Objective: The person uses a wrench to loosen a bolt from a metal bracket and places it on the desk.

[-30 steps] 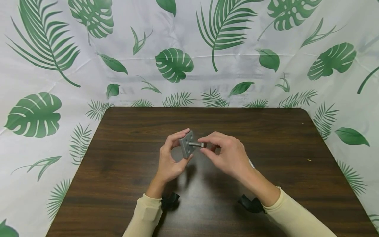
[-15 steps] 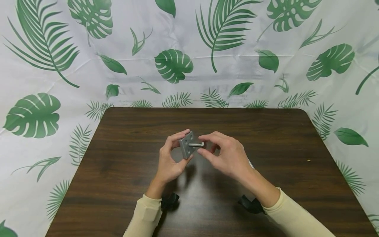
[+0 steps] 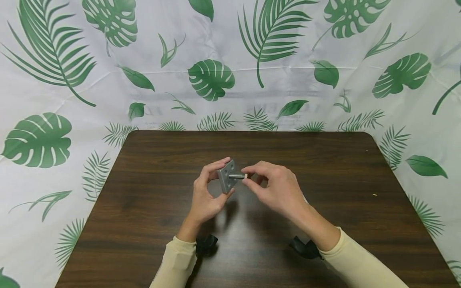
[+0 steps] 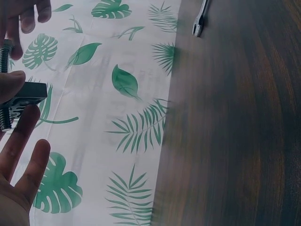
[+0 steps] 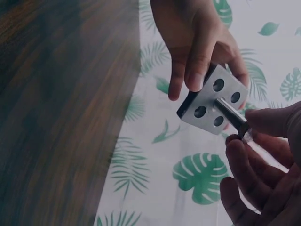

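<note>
A grey metal square plate [image 3: 226, 176] with several holes is held up above the table by my left hand [image 3: 207, 198], its fingers along the top edge and thumb at the bottom. A threaded bolt [image 5: 229, 112] runs through the plate's middle and sticks out towards my right hand [image 3: 279, 186]. Thumb and fingertips of that hand pinch the bolt's head [image 5: 244, 132]. In the left wrist view the block [image 4: 34, 92] shows dark between thumb and fingers, and bolt thread [image 4: 4, 61] stands out on both sides of it.
The dark wood-grain table [image 3: 151, 168] lies beneath both hands. Behind it hangs a white sheet [image 3: 281, 84] printed with green leaves. A slim metal tool end [image 4: 198, 26] lies on the table in the left wrist view. Black wrist mounts [image 3: 207, 245] sit under the wrists.
My right thumb and fingertips loosened a little around the bolt head, then closed on it again. The left hand and plate have hardly moved.
</note>
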The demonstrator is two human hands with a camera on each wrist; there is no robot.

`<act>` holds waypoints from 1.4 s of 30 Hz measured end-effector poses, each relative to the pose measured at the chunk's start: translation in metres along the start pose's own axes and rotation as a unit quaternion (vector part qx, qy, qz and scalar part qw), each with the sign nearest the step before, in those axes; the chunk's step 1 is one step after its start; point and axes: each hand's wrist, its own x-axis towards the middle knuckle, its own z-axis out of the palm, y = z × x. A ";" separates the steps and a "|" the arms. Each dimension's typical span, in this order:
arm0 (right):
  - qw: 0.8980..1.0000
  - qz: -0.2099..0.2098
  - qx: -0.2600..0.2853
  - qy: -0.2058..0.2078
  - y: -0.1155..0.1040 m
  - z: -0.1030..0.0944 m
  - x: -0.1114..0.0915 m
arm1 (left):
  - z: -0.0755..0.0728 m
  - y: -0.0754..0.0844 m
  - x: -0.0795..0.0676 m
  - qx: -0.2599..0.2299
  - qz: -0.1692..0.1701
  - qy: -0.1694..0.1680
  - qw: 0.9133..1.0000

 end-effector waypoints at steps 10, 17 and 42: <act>0.998 -0.047 0.028 -0.004 0.002 -0.001 -0.002 | 0.001 -0.002 -0.001 -0.002 -0.003 -0.001 1.000; 1.000 0.014 0.005 0.003 -0.001 0.001 -0.002 | 0.000 -0.001 -0.001 -0.002 -0.004 -0.002 1.000; 0.998 -0.053 0.029 0.000 -0.001 0.001 0.000 | -0.003 -0.002 0.000 -0.007 -0.003 0.000 1.000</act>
